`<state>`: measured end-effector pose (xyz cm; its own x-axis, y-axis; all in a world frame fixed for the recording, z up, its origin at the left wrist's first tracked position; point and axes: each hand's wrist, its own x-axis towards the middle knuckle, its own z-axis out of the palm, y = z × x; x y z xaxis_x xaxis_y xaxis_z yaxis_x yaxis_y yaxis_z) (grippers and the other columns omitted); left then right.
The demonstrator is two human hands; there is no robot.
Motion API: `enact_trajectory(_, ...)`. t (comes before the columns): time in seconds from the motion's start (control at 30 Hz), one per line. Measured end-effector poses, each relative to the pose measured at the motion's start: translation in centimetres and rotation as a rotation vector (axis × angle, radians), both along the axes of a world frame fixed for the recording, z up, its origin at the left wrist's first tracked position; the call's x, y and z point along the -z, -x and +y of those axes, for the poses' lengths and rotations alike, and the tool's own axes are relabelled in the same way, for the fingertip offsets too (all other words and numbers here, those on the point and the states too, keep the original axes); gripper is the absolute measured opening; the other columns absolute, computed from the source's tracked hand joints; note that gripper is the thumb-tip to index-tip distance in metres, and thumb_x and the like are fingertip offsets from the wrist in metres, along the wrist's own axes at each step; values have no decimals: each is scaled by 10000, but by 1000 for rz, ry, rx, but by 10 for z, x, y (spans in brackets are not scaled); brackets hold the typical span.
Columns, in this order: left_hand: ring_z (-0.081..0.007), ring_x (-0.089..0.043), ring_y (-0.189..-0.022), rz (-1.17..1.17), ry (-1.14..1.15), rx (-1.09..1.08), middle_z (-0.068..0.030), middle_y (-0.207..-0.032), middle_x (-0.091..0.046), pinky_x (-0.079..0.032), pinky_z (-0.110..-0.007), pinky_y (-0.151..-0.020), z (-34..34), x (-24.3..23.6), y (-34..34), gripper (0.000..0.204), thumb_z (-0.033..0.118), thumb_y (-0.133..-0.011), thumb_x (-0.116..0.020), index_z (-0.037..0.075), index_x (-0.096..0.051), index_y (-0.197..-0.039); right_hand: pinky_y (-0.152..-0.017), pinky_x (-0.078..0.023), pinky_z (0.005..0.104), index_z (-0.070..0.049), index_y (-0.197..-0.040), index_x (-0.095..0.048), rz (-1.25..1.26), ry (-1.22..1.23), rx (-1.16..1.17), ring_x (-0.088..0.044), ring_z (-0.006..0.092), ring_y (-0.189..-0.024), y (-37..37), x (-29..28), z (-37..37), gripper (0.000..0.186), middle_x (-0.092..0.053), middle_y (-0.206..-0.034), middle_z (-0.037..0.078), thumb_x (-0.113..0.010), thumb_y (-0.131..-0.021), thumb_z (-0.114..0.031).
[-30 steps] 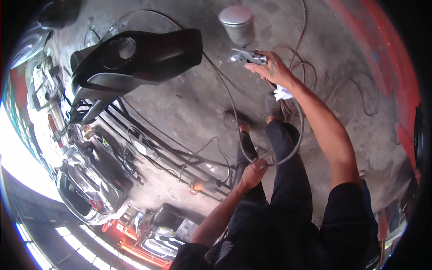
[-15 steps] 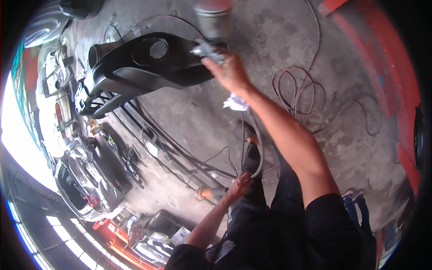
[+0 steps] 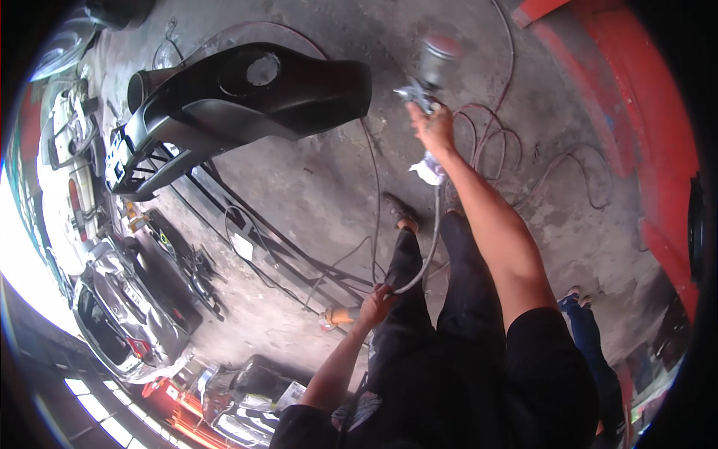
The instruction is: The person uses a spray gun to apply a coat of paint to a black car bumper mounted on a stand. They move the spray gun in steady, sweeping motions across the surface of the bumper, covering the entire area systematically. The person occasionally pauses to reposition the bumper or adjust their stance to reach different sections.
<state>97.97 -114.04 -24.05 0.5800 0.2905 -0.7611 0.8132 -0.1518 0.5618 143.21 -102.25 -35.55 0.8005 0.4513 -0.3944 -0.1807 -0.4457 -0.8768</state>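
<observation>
My right hand [image 3: 434, 129] is closed around a metal spray gun [image 3: 417, 93], whose grey cup [image 3: 439, 63] with a reddish lid sits on top. White cloth or paper [image 3: 428, 170] is wrapped below the grip, where a grey air hose [image 3: 434, 239] hangs down. My left hand [image 3: 376, 303] grips that hose lower down, beside my left thigh. To the left of the gun, apart from it, a black car bumper [image 3: 247, 97] rests raised on a dark metal stand [image 3: 247, 217]. A round pale patch [image 3: 263, 69] shows on the bumper's upper face.
Coiled hose [image 3: 490, 138] lies on the concrete floor to the right, near a red panel [image 3: 636, 150]. At the left stand a damaged silver car part [image 3: 131, 295] and other body parts. Another person's legs [image 3: 585, 337] show at the lower right. An orange-handled thing [image 3: 340, 316] is near my left hand.
The spray gun in my right hand has moved right, from over the bumper's right end to beyond it. My left hand has shifted slightly left with the hose. The view has turned a little.
</observation>
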Motion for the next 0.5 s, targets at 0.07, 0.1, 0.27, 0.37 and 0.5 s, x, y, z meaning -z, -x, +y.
enact_trajectory(0.07, -447, -651, -1079, -6, -8, -40, -187, -1116, -674, -530, -516, -887, -2, 1, 16, 236, 240, -981, -688, 64, -654, -1134, -772, -568, 477, -27, -1147, -742, -244, 186, 1, -759, 401, -888, 5, 5, -18, 318, -782, -948, 202, -760, -957, -280)
enact_trajectory(0.1, -444, -655, -1078, 20, -11, -66, -185, -1121, -673, -530, -514, -888, -3, 2, 25, 238, 246, -980, -686, 67, -656, -1134, -795, -565, 489, -27, -1149, -740, -322, 261, 22, -751, 431, -921, 8, 7, -25, 310, -779, -973, 216, -756, -957, -270)
enact_trajectory(0.27, -433, -670, -1096, 98, -13, -85, -164, -1148, -699, -540, -510, -884, 11, 1, 69, 251, 261, -971, -683, 87, -677, -1152, -833, -560, 505, -18, -1175, -727, -132, 58, 165, -744, 448, -958, 60, -26, 1, 310, -768, -1002, 247, -730, -975, -254)
enact_trajectory(0.37, -433, -688, -1075, 139, -41, -118, -161, -1144, -731, -550, -506, -870, 10, 3, 92, 269, 279, -974, -686, 91, -701, -1166, -826, -560, 506, -6, -1174, -718, -179, -150, 30, -743, 455, -947, 116, -99, 61, 327, -766, -989, 255, -721, -983, -271)
enact_trajectory(0.5, -433, -709, -1028, 108, -157, -180, -197, -1085, -751, -557, -500, -852, 25, -28, 90, 289, 315, -997, -682, 86, -724, -1167, -804, -567, 493, -15, -1167, -711, -157, -319, -144, -744, 437, -890, 185, -196, 153, 335, -762, -944, 241, -719, -987, -297)
